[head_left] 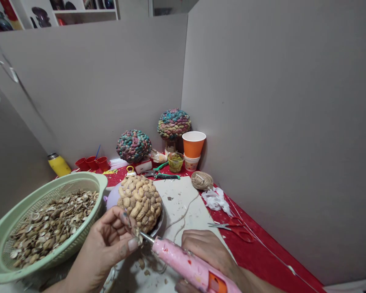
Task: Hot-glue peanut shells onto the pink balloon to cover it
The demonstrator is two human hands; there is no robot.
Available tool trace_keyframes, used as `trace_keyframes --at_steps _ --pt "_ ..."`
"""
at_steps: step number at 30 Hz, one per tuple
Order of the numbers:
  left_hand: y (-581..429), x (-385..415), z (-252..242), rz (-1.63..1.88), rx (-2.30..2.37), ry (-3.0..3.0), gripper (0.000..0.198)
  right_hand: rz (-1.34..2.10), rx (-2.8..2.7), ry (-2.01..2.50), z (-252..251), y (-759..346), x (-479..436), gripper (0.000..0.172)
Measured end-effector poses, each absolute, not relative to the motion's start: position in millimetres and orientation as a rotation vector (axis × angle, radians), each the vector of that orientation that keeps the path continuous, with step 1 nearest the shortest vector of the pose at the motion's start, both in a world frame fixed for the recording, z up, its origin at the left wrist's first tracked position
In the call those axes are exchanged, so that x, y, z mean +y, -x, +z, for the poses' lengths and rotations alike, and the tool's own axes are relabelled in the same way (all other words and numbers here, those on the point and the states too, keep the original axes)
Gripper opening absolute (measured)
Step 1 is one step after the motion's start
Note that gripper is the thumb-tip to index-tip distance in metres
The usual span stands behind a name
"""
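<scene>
My right hand point(209, 250) is wrapped around a pink hot glue gun point(183, 258), its metal nozzle pointing left. Between the thumb and fingers of my left hand point(103, 242) is a peanut shell point(139, 236), held at the nozzle tip. Just behind my left fingers sits a purple balloon point(112, 198), largely covered with peanut shells point(142, 201) and resting in a shallow metal dish point(161, 221) that is mostly hidden. At left, a green colander point(102, 185) holds a heap of loose shells point(57, 224).
Red-handled scissors point(240, 232), a twine ball point(202, 180) and crumpled white plastic point(216, 200) lie at right. Behind stand two colourful shell-covered balls point(134, 145), an orange cup point(194, 144), green-handled pliers point(161, 173), red cups point(92, 163) and a yellow bottle point(59, 165). Grey panels point(262, 101) enclose the table.
</scene>
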State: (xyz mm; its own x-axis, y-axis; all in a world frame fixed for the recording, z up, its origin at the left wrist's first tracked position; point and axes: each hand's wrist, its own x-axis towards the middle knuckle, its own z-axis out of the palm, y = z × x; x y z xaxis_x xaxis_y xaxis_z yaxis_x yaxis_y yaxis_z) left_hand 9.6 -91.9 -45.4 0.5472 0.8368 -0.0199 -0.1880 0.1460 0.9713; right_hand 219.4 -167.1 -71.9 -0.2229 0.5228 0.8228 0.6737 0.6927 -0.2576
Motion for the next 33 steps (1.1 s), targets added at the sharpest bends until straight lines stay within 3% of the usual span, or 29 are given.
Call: trace_keyframes --at_steps 13,33 --pt "-9 -92 -42 0.850 0.681 -1.177 0.033 -0.106 -1.916 0.914 -86 -221 -166 0.048" --pt "-12 -92 -37 0.910 0.655 -1.145 0.029 -0.168 -1.888 0.945 -76 -219 -167 0.054"
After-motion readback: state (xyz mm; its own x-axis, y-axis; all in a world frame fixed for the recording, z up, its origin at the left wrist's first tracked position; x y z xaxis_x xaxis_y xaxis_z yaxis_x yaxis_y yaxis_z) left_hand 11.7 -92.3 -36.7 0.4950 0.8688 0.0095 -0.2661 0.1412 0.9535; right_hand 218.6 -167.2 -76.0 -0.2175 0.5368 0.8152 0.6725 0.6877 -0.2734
